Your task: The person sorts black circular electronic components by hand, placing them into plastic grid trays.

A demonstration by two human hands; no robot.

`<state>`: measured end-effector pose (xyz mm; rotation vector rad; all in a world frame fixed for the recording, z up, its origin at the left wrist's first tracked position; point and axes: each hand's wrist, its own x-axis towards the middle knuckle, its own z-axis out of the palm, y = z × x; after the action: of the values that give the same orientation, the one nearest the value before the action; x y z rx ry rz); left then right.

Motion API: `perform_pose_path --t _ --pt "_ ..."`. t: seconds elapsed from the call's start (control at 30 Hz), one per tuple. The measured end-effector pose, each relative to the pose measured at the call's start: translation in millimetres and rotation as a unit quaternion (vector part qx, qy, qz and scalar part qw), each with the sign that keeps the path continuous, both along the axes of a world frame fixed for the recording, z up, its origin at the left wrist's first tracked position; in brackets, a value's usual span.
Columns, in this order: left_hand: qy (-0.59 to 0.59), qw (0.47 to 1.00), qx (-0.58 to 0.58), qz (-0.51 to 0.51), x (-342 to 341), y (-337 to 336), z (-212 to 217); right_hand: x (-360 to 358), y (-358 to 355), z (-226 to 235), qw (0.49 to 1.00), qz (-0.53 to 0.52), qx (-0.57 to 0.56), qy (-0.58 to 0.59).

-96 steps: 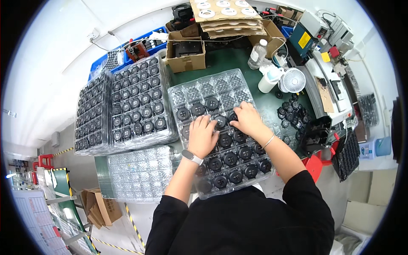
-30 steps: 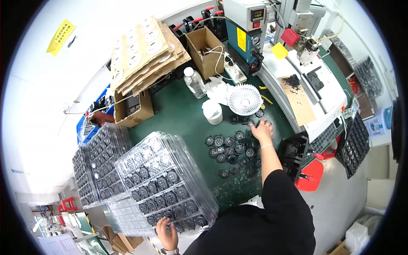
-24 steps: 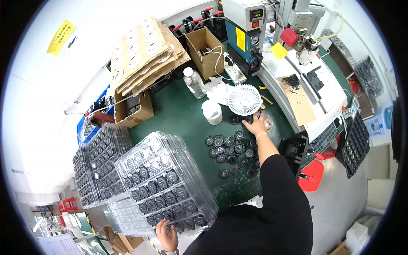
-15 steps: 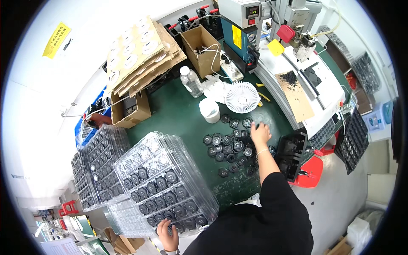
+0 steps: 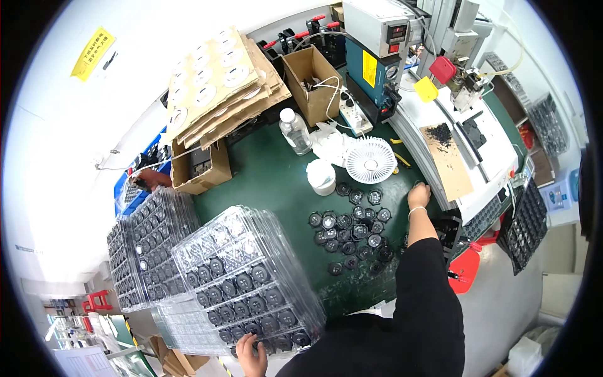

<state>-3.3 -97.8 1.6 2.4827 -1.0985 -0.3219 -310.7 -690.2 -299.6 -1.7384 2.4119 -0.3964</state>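
Head view: green mat bears a clear blister tray of black round parts, its long axis running lower right to upper left; left hand grips its near edge, fingers curled on the rim; loose black parts lie scattered centre-right, bare mat around them; right hand rests beyond them by the mat's right edge, finger state indiscernible.

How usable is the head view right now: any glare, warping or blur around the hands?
Head view: strong fisheye, so the green table edge and the machine bench bend toward the black rim. The white wall at upper left is blown out, and the clear tray stack glints. The right hand by the loose black parts is sharp. The left hand sits low, partly cut off.
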Motion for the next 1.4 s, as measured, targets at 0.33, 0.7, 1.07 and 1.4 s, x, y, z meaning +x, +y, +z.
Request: perform_pose_path --t 0.33,0.7,1.07,1.4 --pt "0.012 1.000 -0.003 -0.015 11 -6 -11 27 -5 52 0.959 0.115 -0.241 -0.097" --pt "-0.024 0.999 -0.037 -0.022 15 -11 -16 79 18 202 0.810 0.316 -0.489 -0.063" --pt "-0.050 0.994 -0.077 -0.058 11 -15 5 146 -47 400 0.726 0.308 -0.614 0.041" --pt "-0.021 0.978 -0.204 0.034 3 11 -55 173 -175 510 0.800 0.305 -0.468 0.218"
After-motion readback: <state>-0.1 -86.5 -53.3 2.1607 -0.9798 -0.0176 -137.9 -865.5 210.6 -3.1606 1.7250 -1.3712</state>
